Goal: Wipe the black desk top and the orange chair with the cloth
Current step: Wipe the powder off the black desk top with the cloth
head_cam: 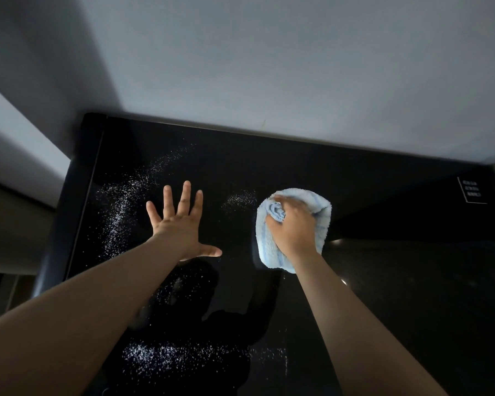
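Observation:
The glossy black desk top (383, 281) fills the lower part of the view and carries white powdery specks (120, 212) at the left, the middle and near the front edge. My right hand (292, 227) grips a bunched light blue cloth (320, 212) and holds it down on the desk right of centre. My left hand (180, 221) lies flat on the desk with its fingers spread, left of the cloth. The orange chair is not in view.
A grey wall (269, 67) rises straight behind the desk's back edge. A white printed label (471, 190) sits at the desk's far right corner. The desk's left edge (80, 201) drops off beside a pale ledge.

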{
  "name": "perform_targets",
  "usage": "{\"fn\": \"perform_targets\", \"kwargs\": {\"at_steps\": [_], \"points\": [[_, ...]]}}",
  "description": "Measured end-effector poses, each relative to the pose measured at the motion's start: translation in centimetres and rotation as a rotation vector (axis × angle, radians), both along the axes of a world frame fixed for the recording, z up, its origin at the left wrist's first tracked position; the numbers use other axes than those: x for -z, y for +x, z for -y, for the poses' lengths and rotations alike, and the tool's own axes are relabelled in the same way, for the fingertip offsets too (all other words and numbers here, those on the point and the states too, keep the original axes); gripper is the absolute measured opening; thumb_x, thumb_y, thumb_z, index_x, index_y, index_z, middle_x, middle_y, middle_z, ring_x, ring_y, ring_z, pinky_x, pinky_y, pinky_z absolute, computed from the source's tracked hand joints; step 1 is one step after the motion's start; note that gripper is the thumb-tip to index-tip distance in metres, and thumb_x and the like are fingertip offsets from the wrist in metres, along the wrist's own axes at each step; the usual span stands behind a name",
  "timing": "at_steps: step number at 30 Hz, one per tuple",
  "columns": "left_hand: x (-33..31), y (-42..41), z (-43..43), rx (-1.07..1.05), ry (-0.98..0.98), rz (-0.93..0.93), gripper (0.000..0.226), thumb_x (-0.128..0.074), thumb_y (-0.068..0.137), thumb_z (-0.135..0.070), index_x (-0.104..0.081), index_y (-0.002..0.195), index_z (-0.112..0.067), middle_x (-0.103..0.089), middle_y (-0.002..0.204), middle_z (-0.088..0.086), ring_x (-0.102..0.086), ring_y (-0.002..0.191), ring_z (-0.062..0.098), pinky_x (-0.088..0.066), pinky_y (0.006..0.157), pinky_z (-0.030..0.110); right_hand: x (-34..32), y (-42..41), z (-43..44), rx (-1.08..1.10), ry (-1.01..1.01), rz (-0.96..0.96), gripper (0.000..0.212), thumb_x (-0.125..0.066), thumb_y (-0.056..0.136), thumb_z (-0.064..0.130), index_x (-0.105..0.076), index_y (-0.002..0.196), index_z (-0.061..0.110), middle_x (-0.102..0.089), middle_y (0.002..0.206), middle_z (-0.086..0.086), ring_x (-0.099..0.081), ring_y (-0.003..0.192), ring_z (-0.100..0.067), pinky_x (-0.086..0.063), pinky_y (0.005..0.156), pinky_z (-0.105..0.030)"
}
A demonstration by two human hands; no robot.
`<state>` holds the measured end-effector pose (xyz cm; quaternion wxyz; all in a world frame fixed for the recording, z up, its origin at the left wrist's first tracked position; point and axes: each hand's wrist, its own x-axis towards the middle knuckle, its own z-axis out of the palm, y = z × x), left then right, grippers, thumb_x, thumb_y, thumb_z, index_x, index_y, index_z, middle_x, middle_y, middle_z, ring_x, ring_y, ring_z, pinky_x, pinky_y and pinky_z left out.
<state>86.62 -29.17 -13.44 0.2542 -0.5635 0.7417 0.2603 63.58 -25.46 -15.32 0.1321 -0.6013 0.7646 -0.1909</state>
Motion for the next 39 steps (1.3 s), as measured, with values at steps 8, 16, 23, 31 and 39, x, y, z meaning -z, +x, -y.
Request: {"fn": "perform_targets", "kwargs": {"at_steps": [8,16,23,31,39], "points": [[-1.3,1.6,-1.8,0.071,-0.032,-0.022,0.139,-0.056,0.060,-0.085,0.023,0.149,-0.015,0.039,0.151,0.007,0.030,0.140,0.038,0.005,0.114,0.061,-0.4,1.0,-3.9,0.033,0.029,0.036,0.034,-0.059,0.081,0.020,-0.065,0.114,0.017,-0.067,0.107,0.005,-0.059,0.106,-0.011,-0.048,0.096,-0.036],[-1.3,2.1,-9.0,0.170,-0.037,-0.058,0.130,-0.050,0.067,-0.084,0.023,0.148,-0.014,0.041,0.150,0.007,0.034,0.138,0.037,0.009,0.114,0.058,0.4,1.8,-6.8,0.071,0.086,-0.007,0.048,-0.030,0.076,0.040,-0.065,0.105,0.025,-0.065,0.100,0.013,-0.059,0.101,-0.007,-0.050,0.090,-0.036],[-0.5,2.8,-10.7,0.178,-0.009,-0.016,0.135,-0.054,0.065,-0.084,0.032,0.144,-0.016,0.049,0.144,0.005,0.037,0.136,0.039,0.008,0.115,0.060,0.1,2.2,-9.5,0.081,0.061,0.029,0.041,-0.047,0.079,0.034,-0.065,0.114,0.023,-0.065,0.113,0.009,-0.057,0.112,-0.011,-0.047,0.097,-0.040],[-0.5,2.6,-10.7,0.180,-0.003,-0.010,0.136,-0.058,0.065,-0.081,0.031,0.145,-0.017,0.047,0.146,0.006,0.034,0.137,0.040,0.005,0.115,0.061,-0.4,3.4,-13.2,0.136,0.060,0.085,0.038,-0.054,0.078,0.024,-0.067,0.113,0.022,-0.065,0.117,0.010,-0.053,0.119,-0.012,-0.043,0.102,-0.043],[-0.4,2.2,-10.3,0.194,0.021,0.033,0.137,-0.059,0.064,-0.081,0.031,0.145,-0.016,0.047,0.146,0.007,0.033,0.137,0.042,0.003,0.114,0.064,-0.4,4.3,-16.1,0.169,0.114,0.054,0.038,-0.062,0.083,0.018,-0.064,0.121,0.022,-0.063,0.123,0.010,-0.050,0.123,-0.013,-0.041,0.105,-0.042]]}}
